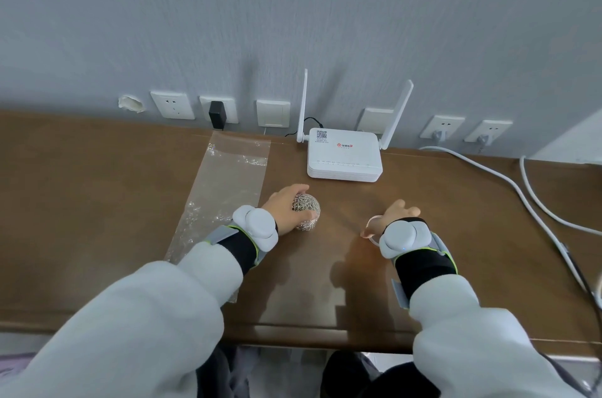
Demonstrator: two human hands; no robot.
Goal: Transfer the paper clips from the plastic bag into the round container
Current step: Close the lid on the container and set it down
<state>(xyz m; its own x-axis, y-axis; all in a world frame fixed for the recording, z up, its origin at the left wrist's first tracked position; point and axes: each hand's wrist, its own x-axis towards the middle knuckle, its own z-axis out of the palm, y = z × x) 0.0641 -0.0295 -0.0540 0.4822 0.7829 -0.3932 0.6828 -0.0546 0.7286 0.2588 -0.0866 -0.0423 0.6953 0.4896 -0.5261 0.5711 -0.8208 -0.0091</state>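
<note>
The round container (308, 215) is kept standing on the brown desk (97, 208), just right of the plastic bag (228, 182). It is grasped from its left side by the left hand (284, 207), whose fingers are curled round its wall, presumably so that it is steadied and cannot roll or tip. The paper clips (304, 202) are seen heaped inside it up to the rim as a silvery mass. The bag is left lying flat and slack beside the left forearm, its far end towards the wall. Only a few glints show through the film, and it cannot be told whether these are stray clips or creases, so the transfer is judged to be done or nearly so. A clear lid (371, 230), round and thin, is pinched at the thumb side of the right hand (396, 213) and held tilted just off the desk, well apart from the container. It is probably being kept ready for closing, though the fingers are partly hidden behind the wrist device. A white router (343, 156) is set further back against the wall, away from the work.
</note>
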